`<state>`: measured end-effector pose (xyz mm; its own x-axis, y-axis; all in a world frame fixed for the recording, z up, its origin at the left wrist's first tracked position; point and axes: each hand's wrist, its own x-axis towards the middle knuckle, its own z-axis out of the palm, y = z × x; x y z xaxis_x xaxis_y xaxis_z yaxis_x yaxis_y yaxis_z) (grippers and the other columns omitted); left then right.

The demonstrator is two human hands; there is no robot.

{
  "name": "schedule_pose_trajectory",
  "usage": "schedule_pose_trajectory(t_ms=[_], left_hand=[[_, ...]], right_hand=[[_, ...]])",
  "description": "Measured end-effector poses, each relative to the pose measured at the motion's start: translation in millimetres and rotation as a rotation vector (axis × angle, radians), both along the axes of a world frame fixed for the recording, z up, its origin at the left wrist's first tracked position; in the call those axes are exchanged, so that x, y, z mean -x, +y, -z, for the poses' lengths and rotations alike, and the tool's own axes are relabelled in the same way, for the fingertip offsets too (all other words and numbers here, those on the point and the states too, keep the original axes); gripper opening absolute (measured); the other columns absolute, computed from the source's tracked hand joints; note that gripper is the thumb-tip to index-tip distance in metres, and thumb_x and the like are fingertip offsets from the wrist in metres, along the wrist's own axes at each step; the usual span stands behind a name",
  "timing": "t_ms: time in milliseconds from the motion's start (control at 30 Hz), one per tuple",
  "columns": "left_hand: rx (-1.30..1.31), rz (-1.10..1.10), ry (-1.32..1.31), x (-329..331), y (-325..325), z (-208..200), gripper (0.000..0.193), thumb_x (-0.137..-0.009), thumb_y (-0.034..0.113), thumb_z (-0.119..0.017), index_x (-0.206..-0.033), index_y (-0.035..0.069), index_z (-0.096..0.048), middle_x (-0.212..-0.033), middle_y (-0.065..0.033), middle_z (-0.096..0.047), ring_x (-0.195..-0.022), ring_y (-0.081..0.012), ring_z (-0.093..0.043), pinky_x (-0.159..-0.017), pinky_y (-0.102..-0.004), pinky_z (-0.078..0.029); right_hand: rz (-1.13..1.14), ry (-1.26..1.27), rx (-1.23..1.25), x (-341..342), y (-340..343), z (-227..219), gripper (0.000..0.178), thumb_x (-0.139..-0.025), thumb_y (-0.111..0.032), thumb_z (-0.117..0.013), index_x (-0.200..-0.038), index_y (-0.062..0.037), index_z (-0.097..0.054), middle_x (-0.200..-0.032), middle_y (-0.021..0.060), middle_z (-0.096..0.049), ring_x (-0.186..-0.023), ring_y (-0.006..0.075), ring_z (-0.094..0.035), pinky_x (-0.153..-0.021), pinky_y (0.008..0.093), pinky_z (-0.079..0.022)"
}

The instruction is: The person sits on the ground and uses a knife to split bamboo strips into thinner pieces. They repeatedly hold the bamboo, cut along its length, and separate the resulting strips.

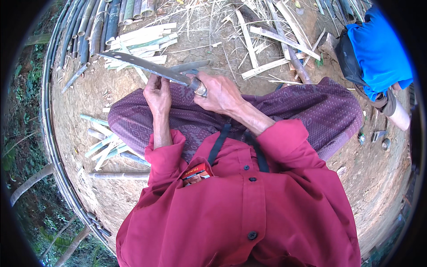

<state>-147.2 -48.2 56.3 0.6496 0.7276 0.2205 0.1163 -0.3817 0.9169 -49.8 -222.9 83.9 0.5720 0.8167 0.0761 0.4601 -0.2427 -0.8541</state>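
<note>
A long machete (144,66) with a dark, broad blade points to the far left. Its short round handle sits in my right hand (221,94), with the fingers wrapped about it. My left hand (158,95) is closed just under the blade, thumb and fingertips at its lower edge. What the left fingers pinch, if anything, is hidden. Beyond the blade shows a grey, narrow, flat strip (192,66), partly covered by the machete and my right hand; its kind I cannot make out. Both hands are above my lap, over a purple patterned cloth (307,104).
Split bamboo strips (141,42) lie ahead to the left, and more (284,42) to the right. Another pile (104,143) is beside my left knee. Bamboo poles (95,26) stack at the far left. A person in blue (382,49) is at the right. A bamboo edging (55,147) borders greenery.
</note>
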Motion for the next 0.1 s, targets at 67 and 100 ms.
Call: schedule_pose_trajectory(t_ms=[67, 100], left_hand=[[0.0, 0.004, 0.002, 0.1, 1.5, 2.3, 0.019, -0.089, 0.011, -0.06, -0.104, 0.0, -0.062, -0.08, -0.0065, -0.066, -0.076, -0.0066, -0.056, -0.068, -0.0218, -0.045], [-0.001, 0.007, 0.003, -0.1, 2.2, 3.1, 0.02, -0.089, 0.012, -0.06, -0.106, 0.002, -0.062, -0.081, -0.0071, -0.066, -0.078, -0.0068, -0.057, -0.07, -0.022, -0.045]], right_hand=[[0.003, -0.024, -0.013, -0.9, 0.9, 4.5, 0.042, -0.07, -0.019, -0.062, -0.106, 0.0012, -0.053, -0.079, 0.0237, -0.062, -0.075, 0.0397, -0.062, -0.067, 0.0472, -0.049], [0.006, -0.022, -0.014, -1.1, 0.7, 4.6, 0.042, -0.07, -0.019, -0.062, -0.106, 0.0012, -0.053, -0.079, 0.0237, -0.062, -0.075, 0.0397, -0.062, -0.067, 0.0472, -0.049]])
